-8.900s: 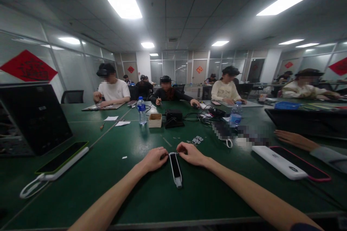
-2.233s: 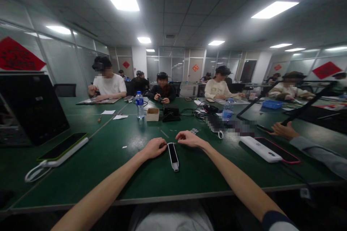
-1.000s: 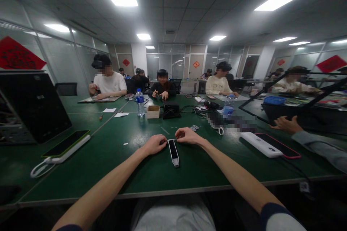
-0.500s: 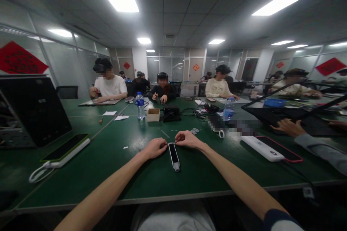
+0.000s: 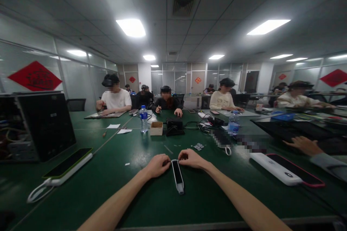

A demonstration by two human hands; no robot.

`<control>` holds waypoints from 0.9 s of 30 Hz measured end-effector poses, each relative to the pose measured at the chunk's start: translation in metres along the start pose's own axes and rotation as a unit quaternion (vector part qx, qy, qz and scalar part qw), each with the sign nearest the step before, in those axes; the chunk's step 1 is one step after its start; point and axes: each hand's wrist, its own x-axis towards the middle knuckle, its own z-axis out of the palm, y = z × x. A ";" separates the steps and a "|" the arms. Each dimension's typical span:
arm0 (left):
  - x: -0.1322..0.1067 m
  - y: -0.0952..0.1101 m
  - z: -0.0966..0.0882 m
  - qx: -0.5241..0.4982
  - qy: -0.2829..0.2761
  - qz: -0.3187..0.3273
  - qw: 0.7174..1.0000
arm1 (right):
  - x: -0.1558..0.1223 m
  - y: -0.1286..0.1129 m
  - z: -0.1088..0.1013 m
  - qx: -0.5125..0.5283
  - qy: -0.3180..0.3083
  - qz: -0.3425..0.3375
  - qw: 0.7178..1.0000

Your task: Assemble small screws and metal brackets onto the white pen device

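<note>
A slim black-and-white device (image 5: 178, 175) lies lengthwise on the green table (image 5: 114, 180) in front of me. My left hand (image 5: 158, 165) rests curled at the left of its far end, fingers closed beside it. My right hand (image 5: 192, 157) is pinched at the right of that same end, fingertips touching the device's top edge. Whether the fingers hold anything small is too fine to see. Several small metal parts (image 5: 198, 146) lie just beyond my right hand.
A phone on a white power bank (image 5: 66, 165) lies left, beside an open computer case (image 5: 35, 126). Another power bank and phone (image 5: 284, 169) lie right, near a neighbour's hand (image 5: 303, 145). A water bottle (image 5: 143, 119), cardboard box (image 5: 156, 128) and black unit with cables (image 5: 175, 127) stand mid-table. Several people sit opposite.
My head has tipped up, so the table sits lower in view. My hands stay at the device's far end. The neighbour's raised dark panel on the right has come down flat.
</note>
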 end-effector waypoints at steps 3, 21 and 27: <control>0.000 -0.002 0.002 -0.004 0.004 -0.001 1.000 | 0.000 -0.001 0.003 -0.004 0.012 0.003 1.000; 0.005 -0.007 0.008 0.016 0.013 0.017 1.000 | 0.004 0.015 0.002 0.001 0.010 -0.001 1.000; 0.006 -0.009 0.009 0.016 0.019 0.026 0.999 | 0.001 0.012 0.000 0.003 0.004 -0.006 1.000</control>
